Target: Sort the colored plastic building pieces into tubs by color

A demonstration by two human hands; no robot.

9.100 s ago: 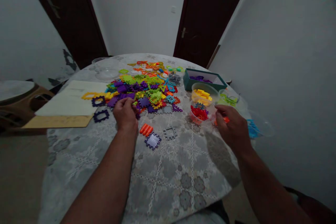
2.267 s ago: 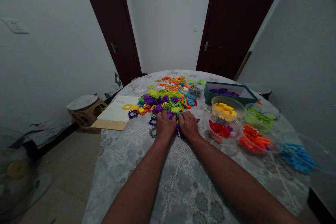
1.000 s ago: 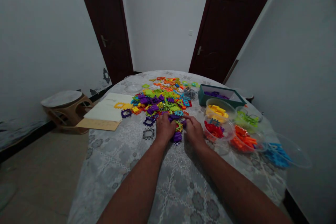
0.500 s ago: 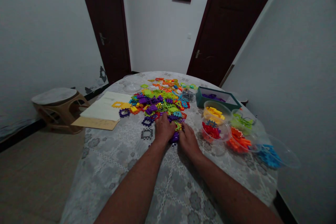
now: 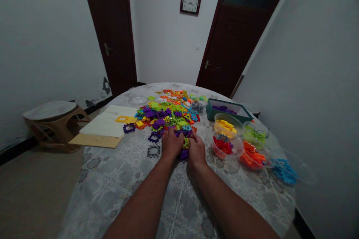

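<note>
My left hand (image 5: 172,145) is closed at the near edge of a heap of notched plastic building pieces (image 5: 179,121). Opposite it, my right hand (image 5: 197,151) is closed too, fingertips facing the left thumb. Between them is a cluster of building pieces, with a yellow-green piece (image 5: 186,143) and a purple piece (image 5: 183,155) showing; both hands grip this cluster from its sides. Fingers hide most of what is held. Left of my left hand lie a grey square frame piece (image 5: 153,151) and a dark purple frame piece (image 5: 154,136).
On the right stand clear bowls of yellow pieces (image 5: 226,127), red pieces (image 5: 223,145), orange pieces (image 5: 252,157), green pieces (image 5: 255,133) and blue pieces (image 5: 284,171). Behind them sits a dark green box (image 5: 244,115). Paper sheets (image 5: 103,121) lie at left, beside a stool (image 5: 52,119).
The camera has tilted up slightly. My right hand has curled its fingers in against the pieces, where it lay flatter before. My left hand stays at the heap's edge.
</note>
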